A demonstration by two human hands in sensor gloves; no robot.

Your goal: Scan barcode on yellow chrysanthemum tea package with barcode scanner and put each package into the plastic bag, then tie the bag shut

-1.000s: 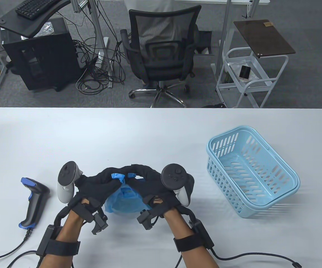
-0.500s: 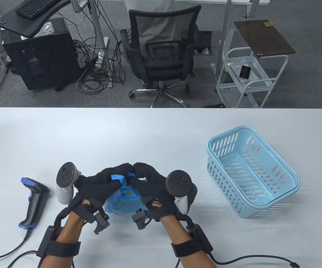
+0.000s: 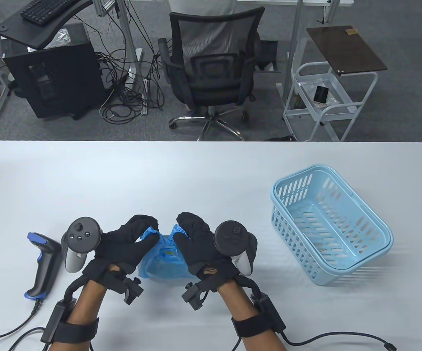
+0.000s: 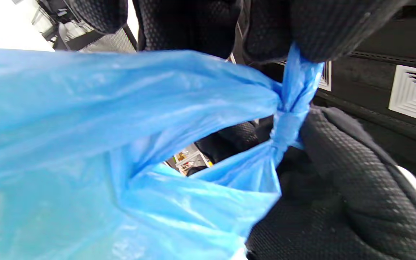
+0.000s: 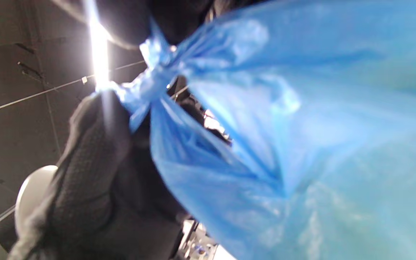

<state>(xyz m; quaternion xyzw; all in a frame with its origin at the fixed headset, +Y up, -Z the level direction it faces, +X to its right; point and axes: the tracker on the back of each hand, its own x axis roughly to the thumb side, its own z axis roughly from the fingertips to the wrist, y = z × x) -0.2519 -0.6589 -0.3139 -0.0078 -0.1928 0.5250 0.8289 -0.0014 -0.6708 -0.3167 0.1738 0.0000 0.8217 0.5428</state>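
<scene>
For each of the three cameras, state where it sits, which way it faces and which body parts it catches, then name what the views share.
Table view: above the table's near edge, looking down; shows the left hand, right hand, forearms, bag, scanner and basket.
Left wrist view: under the left wrist, facing up; gloved fingers pinch a bag handle.
Right wrist view: under the right wrist, facing up; the bag fills it, gloved fingers at left.
Shared: both wrist views show the knot; all three show the bag.
</scene>
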